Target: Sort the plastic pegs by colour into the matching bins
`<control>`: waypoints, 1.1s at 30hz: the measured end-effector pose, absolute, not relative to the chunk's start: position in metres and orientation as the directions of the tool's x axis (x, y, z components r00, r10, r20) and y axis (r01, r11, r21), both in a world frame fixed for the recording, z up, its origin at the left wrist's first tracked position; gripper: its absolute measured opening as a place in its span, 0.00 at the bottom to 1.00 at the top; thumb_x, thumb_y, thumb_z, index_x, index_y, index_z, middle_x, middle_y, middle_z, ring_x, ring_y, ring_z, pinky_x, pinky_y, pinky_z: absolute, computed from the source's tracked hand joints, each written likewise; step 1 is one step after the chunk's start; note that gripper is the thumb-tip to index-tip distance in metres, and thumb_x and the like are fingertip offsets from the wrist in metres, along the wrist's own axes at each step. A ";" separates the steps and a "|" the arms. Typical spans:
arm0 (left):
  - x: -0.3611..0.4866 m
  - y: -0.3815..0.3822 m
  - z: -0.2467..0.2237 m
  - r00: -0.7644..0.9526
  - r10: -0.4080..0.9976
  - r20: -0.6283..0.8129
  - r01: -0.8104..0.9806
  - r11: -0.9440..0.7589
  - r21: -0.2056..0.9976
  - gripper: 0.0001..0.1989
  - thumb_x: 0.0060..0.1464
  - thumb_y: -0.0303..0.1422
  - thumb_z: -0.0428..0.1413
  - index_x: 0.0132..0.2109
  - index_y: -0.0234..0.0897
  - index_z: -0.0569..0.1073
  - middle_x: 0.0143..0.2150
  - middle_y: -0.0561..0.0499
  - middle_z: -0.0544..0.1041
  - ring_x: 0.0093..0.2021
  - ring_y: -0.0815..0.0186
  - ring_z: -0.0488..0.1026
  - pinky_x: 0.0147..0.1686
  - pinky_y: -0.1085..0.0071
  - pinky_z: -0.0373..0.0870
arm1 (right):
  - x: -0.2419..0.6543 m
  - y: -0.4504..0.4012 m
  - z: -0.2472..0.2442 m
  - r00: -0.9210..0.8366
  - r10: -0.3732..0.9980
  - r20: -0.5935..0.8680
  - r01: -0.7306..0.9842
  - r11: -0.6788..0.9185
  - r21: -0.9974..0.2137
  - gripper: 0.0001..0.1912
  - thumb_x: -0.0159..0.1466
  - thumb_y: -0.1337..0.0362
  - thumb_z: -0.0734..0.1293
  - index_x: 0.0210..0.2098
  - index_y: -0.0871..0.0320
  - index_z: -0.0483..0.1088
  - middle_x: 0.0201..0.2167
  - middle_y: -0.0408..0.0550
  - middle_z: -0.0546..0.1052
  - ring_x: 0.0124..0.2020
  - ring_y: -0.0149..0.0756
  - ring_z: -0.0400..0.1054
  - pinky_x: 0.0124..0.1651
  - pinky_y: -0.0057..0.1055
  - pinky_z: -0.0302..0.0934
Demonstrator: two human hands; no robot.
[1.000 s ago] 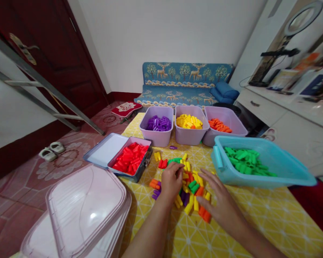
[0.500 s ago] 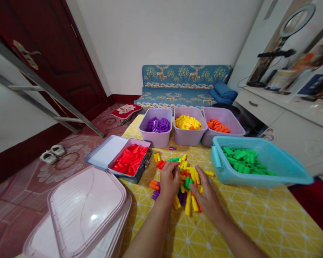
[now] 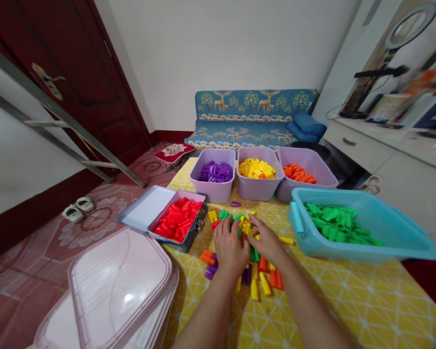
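Note:
A loose pile of small plastic tubes in several colours, like pen caps, lies on the table. My left hand (image 3: 229,246) rests palm down over the left part of the pile, fingers stretched forward, near green tubes (image 3: 225,214) and a red one. My right hand (image 3: 268,241) reaches in from the right, thumb and fingers apart, its fingertips at yellow tubes (image 3: 245,224). Both hands partly cover the pile. Toward me lie yellow tubes (image 3: 254,286), purple tubes (image 3: 246,275) and orange tubes (image 3: 276,279). More orange tubes (image 3: 207,256) lie left of my left wrist.
Behind the pile stand a bin of purple tubes (image 3: 212,190), a bin of yellow tubes (image 3: 259,188) and a bin of orange tubes (image 3: 321,178). A blue tub (image 3: 363,253) holds green tubes at right. Left are an open case (image 3: 145,206) with red tubes and stacked lids (image 3: 121,281).
My left hand has flattened over the pile. My right hand has moved forward and inward, closer to my left hand. Orange tubes at the near right are now uncovered.

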State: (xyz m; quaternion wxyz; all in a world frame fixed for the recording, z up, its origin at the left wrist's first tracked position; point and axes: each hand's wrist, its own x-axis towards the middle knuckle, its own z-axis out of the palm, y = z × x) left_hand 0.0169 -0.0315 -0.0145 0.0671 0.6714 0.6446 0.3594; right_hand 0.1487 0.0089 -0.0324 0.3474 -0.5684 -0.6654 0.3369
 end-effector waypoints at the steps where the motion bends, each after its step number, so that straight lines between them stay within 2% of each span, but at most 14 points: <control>1: 0.017 -0.032 -0.013 -0.074 0.919 0.387 0.814 -0.169 0.556 0.24 0.47 0.28 0.55 0.54 0.37 0.70 0.56 0.41 0.70 0.59 0.50 0.62 0.59 0.51 0.56 | 0.149 0.009 -0.033 -0.155 0.986 0.068 0.473 0.134 -0.871 0.35 0.51 0.72 0.63 0.59 0.56 0.62 0.51 0.51 0.73 0.45 0.39 0.70 0.52 0.39 0.63; 5: 0.015 -0.030 -0.011 0.013 0.927 0.374 0.764 -0.251 0.594 0.25 0.45 0.25 0.55 0.53 0.39 0.71 0.49 0.45 0.75 0.52 0.53 0.67 0.54 0.53 0.61 | 0.152 0.006 -0.035 -0.219 0.971 0.099 0.284 0.161 -0.945 0.32 0.49 0.73 0.62 0.55 0.58 0.65 0.53 0.50 0.72 0.52 0.39 0.67 0.56 0.37 0.59; 10: 0.013 -0.026 -0.015 0.041 0.922 0.384 0.648 -0.317 0.693 0.25 0.46 0.22 0.54 0.53 0.41 0.72 0.47 0.47 0.77 0.48 0.56 0.70 0.49 0.57 0.66 | 0.160 0.002 -0.030 -0.173 0.983 0.060 0.237 0.101 -0.966 0.29 0.52 0.67 0.66 0.54 0.58 0.65 0.48 0.50 0.74 0.45 0.40 0.70 0.51 0.39 0.62; 16: 0.014 -0.024 -0.024 0.008 0.915 0.403 0.482 -0.357 0.800 0.21 0.50 0.27 0.57 0.52 0.44 0.72 0.46 0.49 0.78 0.47 0.59 0.74 0.48 0.61 0.69 | 0.165 -0.001 -0.017 -0.126 0.987 0.099 0.179 0.120 -0.977 0.16 0.56 0.59 0.68 0.43 0.57 0.71 0.43 0.49 0.76 0.44 0.41 0.69 0.49 0.37 0.62; 19: 0.014 -0.024 -0.026 0.004 0.922 0.387 0.469 -0.344 0.814 0.15 0.53 0.31 0.56 0.49 0.42 0.74 0.45 0.49 0.79 0.44 0.60 0.76 0.45 0.63 0.72 | 0.167 -0.003 -0.014 -0.089 0.995 0.044 0.106 0.053 -0.993 0.17 0.55 0.56 0.68 0.42 0.57 0.72 0.42 0.48 0.76 0.39 0.39 0.70 0.43 0.34 0.64; 21: 0.014 -0.023 -0.026 0.005 0.926 0.378 0.482 -0.334 0.810 0.13 0.55 0.31 0.54 0.48 0.42 0.75 0.44 0.48 0.79 0.43 0.60 0.76 0.44 0.63 0.72 | 0.167 -0.004 -0.014 -0.066 0.998 -0.009 0.053 -0.005 -0.999 0.19 0.54 0.57 0.69 0.43 0.57 0.71 0.39 0.47 0.76 0.32 0.35 0.70 0.37 0.32 0.64; 23: 0.015 -0.023 -0.026 -0.005 0.929 0.371 0.483 -0.322 0.814 0.13 0.56 0.30 0.52 0.48 0.42 0.75 0.44 0.48 0.80 0.44 0.60 0.76 0.44 0.63 0.72 | 0.166 -0.004 -0.013 -0.048 0.998 -0.039 0.005 -0.039 -0.999 0.20 0.52 0.59 0.69 0.44 0.57 0.71 0.37 0.45 0.76 0.30 0.34 0.70 0.36 0.31 0.64; 27: 0.015 -0.022 -0.026 -0.053 0.941 0.335 0.427 -0.281 0.859 0.14 0.55 0.27 0.52 0.48 0.41 0.75 0.44 0.48 0.80 0.43 0.60 0.77 0.44 0.64 0.72 | 0.166 -0.004 -0.014 -0.067 0.997 -0.027 -0.016 -0.028 -0.999 0.19 0.51 0.64 0.68 0.43 0.56 0.71 0.39 0.45 0.76 0.39 0.38 0.71 0.41 0.32 0.65; 33: 0.014 -0.021 -0.024 -0.125 0.940 0.319 0.292 -0.272 0.917 0.13 0.55 0.28 0.53 0.47 0.37 0.75 0.44 0.46 0.79 0.43 0.62 0.76 0.44 0.66 0.72 | 0.170 -0.004 -0.015 -0.094 0.995 0.016 0.096 0.025 -0.995 0.17 0.50 0.65 0.69 0.41 0.56 0.73 0.43 0.47 0.76 0.46 0.41 0.69 0.49 0.35 0.62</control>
